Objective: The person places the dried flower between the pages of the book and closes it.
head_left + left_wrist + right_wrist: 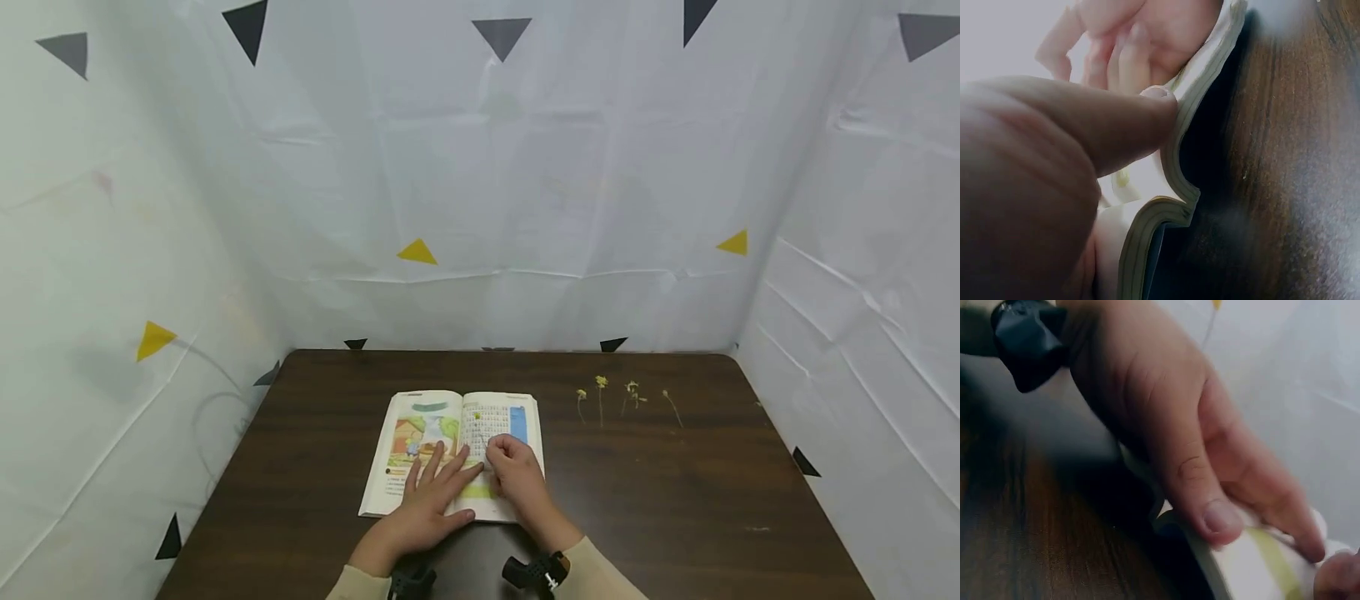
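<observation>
An open book (378, 492) lies on the table, with a picture on its left page and printed rows on its right page. My left hand (429, 510) rests across the lower middle of the book, fingers spread. On the right page is a small yellow flower (477, 415), its thin stem running down towards my right hand (519, 477). That hand bends over the lower right page, its fingertips at the stem's lower end. In the right wrist view its thumb (1219, 519) and forefinger stand apart, the forefinger's tip close to a left fingertip (1338, 575).
Several stemmed yellow flowers (601, 382) lie spaced in a row on the dark wooden table (675, 500), right of the book and further back. White sheeting (525, 183) with coloured triangles hangs behind and at both sides. Black straps (534, 572) circle the wrists.
</observation>
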A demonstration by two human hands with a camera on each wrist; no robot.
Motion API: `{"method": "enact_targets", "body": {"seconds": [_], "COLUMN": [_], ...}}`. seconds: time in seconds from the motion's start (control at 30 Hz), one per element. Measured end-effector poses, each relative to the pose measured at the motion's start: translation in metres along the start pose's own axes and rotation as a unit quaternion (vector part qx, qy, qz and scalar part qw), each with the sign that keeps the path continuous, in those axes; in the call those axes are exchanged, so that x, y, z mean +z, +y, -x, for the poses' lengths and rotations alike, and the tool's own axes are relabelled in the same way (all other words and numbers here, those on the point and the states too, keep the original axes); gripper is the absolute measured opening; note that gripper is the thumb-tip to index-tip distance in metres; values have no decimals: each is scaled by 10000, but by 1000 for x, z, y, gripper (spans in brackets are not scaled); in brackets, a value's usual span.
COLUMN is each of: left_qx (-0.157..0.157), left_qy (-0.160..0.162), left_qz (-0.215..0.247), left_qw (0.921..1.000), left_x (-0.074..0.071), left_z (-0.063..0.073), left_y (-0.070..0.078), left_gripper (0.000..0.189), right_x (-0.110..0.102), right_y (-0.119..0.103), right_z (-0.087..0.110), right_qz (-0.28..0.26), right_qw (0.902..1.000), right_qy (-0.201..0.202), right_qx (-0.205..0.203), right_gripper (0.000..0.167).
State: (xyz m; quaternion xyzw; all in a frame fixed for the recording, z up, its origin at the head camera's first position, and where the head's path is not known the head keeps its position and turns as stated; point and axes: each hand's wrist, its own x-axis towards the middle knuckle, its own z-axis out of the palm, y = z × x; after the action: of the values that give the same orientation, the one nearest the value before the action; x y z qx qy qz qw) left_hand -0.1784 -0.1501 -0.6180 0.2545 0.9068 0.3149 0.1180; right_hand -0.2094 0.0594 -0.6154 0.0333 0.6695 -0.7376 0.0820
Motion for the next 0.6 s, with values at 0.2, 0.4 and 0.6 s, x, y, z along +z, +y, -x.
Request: {"method": "enact_targets", "body": {"seconds": [0.2,0.4,0.6], "left_qx": [48,-255,-401], "left_qy": [45,507,705], "left_qz": [68,481,566], "left_qw": [10000,9972,9951], "left_x": [3,6,2], "left_z": [-1,0,0], "left_y": [-1,-4,-5], "left_gripper": [70,81,85], "right_x": [4,8,17], "right_y": [13,14,10], "right_z": [-5,-5,-9], "right_qz": [758,890,1077], "right_qw": [9957,9933,9888], "right_qy": [469,722,1031], "right_qx": [-261,-159,-67], "right_gripper": [10,9,10]}}
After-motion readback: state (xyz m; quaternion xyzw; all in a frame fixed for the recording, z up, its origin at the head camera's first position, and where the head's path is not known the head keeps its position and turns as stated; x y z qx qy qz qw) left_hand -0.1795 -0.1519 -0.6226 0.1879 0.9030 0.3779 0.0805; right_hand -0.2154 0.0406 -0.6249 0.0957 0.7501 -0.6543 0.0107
